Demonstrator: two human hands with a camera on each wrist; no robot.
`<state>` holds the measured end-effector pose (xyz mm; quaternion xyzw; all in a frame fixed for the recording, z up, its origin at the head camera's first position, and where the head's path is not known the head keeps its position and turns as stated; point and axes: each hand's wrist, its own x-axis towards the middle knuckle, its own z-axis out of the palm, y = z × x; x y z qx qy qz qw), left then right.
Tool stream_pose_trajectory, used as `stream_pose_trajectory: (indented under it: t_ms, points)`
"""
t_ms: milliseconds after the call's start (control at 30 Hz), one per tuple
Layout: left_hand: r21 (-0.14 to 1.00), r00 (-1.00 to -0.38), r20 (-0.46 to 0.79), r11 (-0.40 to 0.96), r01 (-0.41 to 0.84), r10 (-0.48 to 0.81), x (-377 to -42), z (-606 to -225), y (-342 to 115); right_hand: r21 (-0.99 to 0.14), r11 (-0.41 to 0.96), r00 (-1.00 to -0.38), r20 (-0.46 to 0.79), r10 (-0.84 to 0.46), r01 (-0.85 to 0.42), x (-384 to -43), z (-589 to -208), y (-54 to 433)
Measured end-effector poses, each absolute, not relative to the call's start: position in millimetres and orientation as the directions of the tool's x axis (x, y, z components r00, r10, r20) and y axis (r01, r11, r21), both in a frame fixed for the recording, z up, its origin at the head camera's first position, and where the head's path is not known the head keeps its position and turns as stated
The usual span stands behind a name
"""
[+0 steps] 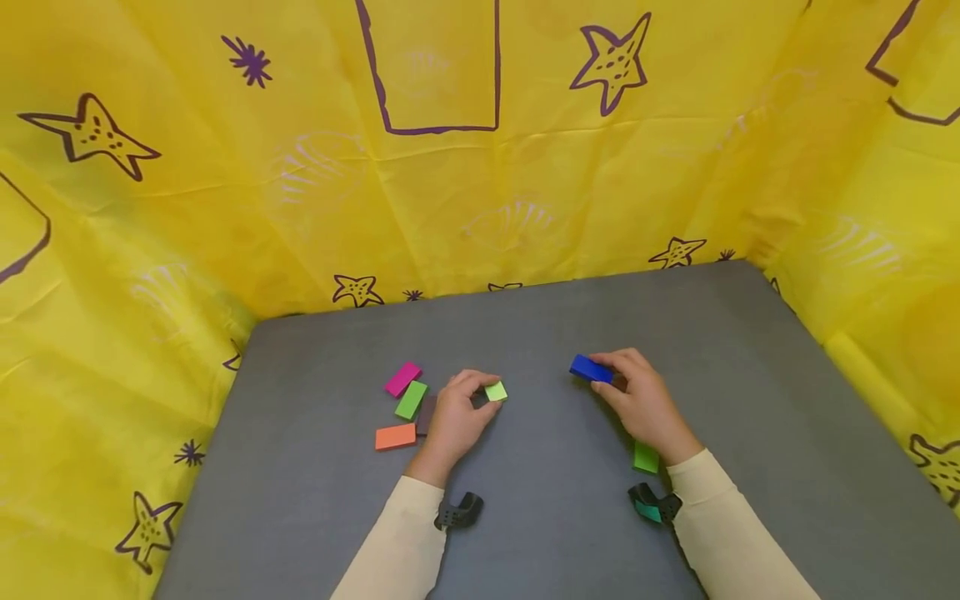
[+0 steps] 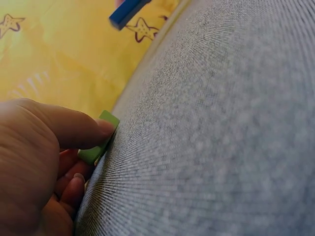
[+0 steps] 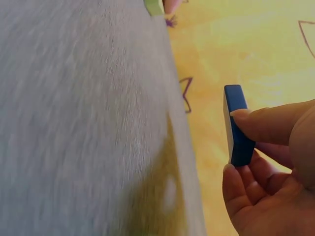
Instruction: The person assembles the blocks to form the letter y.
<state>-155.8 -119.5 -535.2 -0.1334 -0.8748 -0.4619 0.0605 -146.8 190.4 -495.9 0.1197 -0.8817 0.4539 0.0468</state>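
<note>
My left hand [image 1: 456, 421] pinches a light green block [image 1: 496, 392] between thumb and fingers, low over the grey table. In the left wrist view, that green block [image 2: 109, 119] appears close against the cloth surface, partly covered by the thumb. To the right, my right hand [image 1: 651, 408] grips a flat blue block [image 1: 590, 368] by its right end. The right wrist view has the blue block [image 3: 237, 125] held up off the surface, thumb on one face and fingertips beneath. A gap of bare table separates the two held blocks.
Left of my left hand lie a magenta block [image 1: 403, 379], a green block [image 1: 411, 401] and an orange block [image 1: 395, 437]. A dark block [image 1: 426, 416] is partly hidden by that hand. Another green block [image 1: 646, 457] lies beside my right wrist. Yellow patterned cloth [image 1: 450, 183] surrounds the table [image 1: 547, 517].
</note>
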Motion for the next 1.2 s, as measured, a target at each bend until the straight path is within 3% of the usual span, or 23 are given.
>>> stream_pose_trajectory:
  t_ms: [500,833,1200]
  points:
    - [0.788,-0.962,0.197,0.554,0.269,0.188,-154.3,-533.4,-118.3,-0.716,0.602,-0.915,0.13,-0.381,-0.352,-165.3,-509.3,135.3]
    - [0.838,-0.933,0.244,0.426,0.34,0.264,-156.5,-533.9,-126.1,-0.71,0.583,-0.9,0.17,-0.402,-0.395,-167.2,-518.8,124.2]
    - [0.83,-0.929,0.237,0.438,0.346,0.285,-158.4,-536.8,-126.3,-0.741,0.518,-0.9,0.294,-0.322,-0.427,-167.5,-532.2,121.6]
